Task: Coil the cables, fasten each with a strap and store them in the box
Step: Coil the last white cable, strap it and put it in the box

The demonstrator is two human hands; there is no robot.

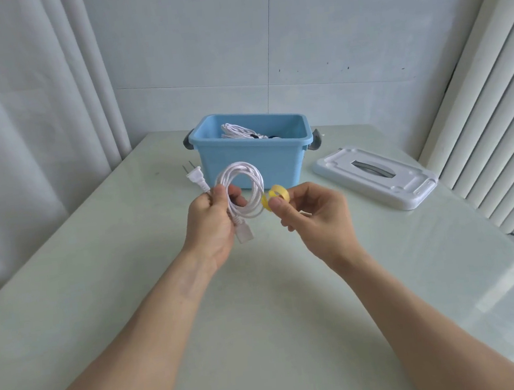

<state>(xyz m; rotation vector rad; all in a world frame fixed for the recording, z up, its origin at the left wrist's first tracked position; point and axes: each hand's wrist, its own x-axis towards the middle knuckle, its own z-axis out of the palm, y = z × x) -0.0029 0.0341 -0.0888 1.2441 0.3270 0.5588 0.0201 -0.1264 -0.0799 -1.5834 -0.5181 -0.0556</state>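
Two bare hands work above a pale green table (70, 312), one grasping a cable and the other a strap. The left hand (211, 229) is curled round a coiled white cable (245, 189), thumb pressed across the loops; the two-pin plug (195, 177) juts up and to the left past the fingers, while the connector end (244, 233) hangs below the palm. The right hand (312, 217) pinches a yellow strap (276, 196) between thumb and forefinger, the strap curled into a small ring just beside the right edge of the coil and touching or nearly touching it; whether it already passes round the strands cannot be told. Both hands are held in the air, clear of the tabletop. Behind them stands an open blue box (251, 160) with grey latches at either end, set near the far edge of the table; inside it lies another white cable bundle (237, 131), with something dark beside it that is too small to make out. The box's white lid (375, 178), with a grey handle recess in its middle, lies flat on the table to the right of the box and apart from it. Pale curtains (17, 126) hang at left, and vertical blinds (501, 102) at right.
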